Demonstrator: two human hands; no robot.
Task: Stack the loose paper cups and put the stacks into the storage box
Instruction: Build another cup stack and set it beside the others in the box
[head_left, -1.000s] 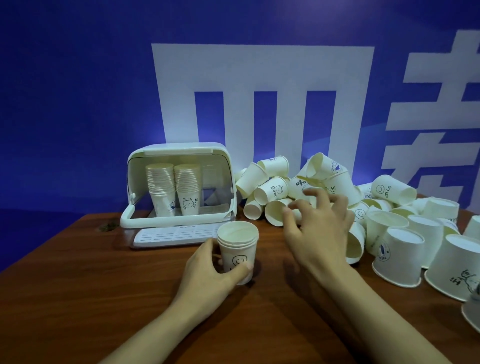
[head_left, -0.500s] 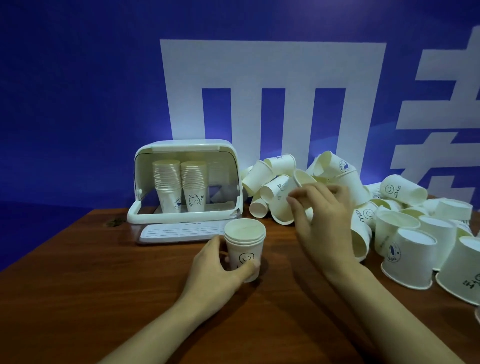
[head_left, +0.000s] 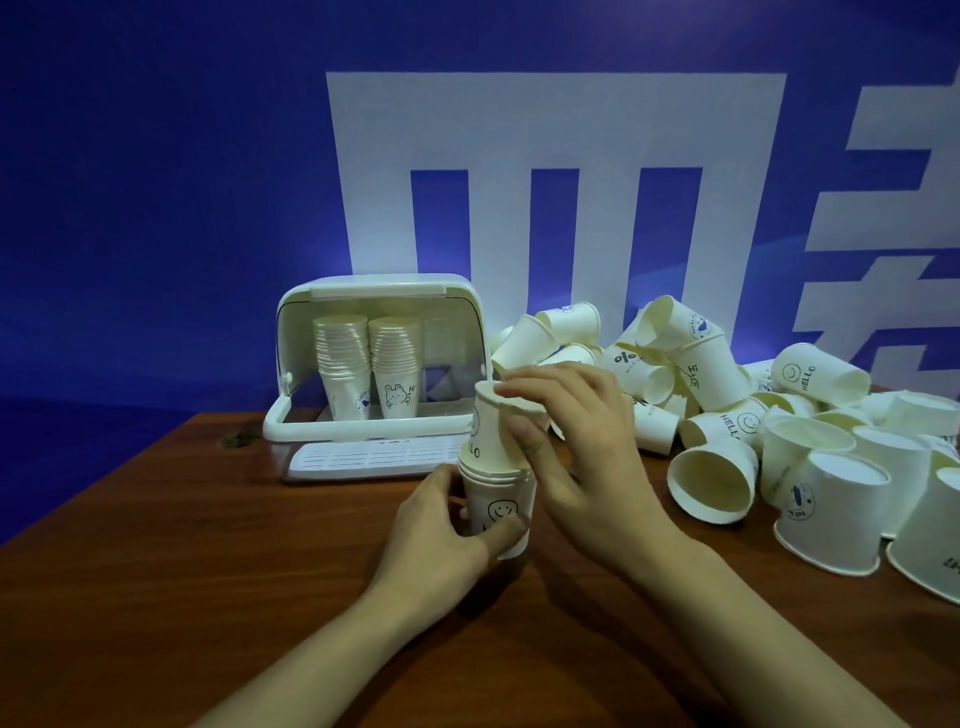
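Observation:
A short stack of white paper cups (head_left: 498, 506) with a smiley print stands on the wooden table, and my left hand (head_left: 441, 525) grips it from the left. My right hand (head_left: 576, 441) holds a single cup marked HELLO (head_left: 491, 434) upright, its base partly inside the top of the stack. The white storage box (head_left: 374, 431) stands behind with its lid raised. Two tall cup stacks (head_left: 366, 366) sit inside it. A big pile of loose cups (head_left: 727, 410) lies to the right.
The wooden table (head_left: 208, 571) has its left edge running diagonally at the left. A blue wall with large white characters (head_left: 556, 124) rises right behind the box and the pile. A slotted white tray (head_left: 374, 460) projects from the box front.
My right hand took a cup from the pile, brought it left and set it into the top of the stack held by my left hand. The camera moved closer.

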